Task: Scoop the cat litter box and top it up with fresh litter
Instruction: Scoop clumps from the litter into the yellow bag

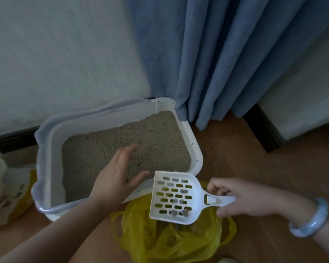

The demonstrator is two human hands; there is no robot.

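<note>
- A wooden floor [254, 168] meets a white wall [55, 54], with a blue curtain [217, 54] hanging at the far right.
- The white litter box [44, 149] sits on the floor against the wall, filled with beige litter [122, 137].
- The left hand [116, 177] is spread open over the litter's near side; contact is unclear.
- The right hand [241, 198], with a pale bracelet [310, 219] on its wrist, grips the handle of the slotted scoop [175, 198].
- The scoop holds a few clumps [179, 212] above a yellow plastic bag [179, 242], near the box.
- A yellow-and-white package [17, 192] lies left.
</note>
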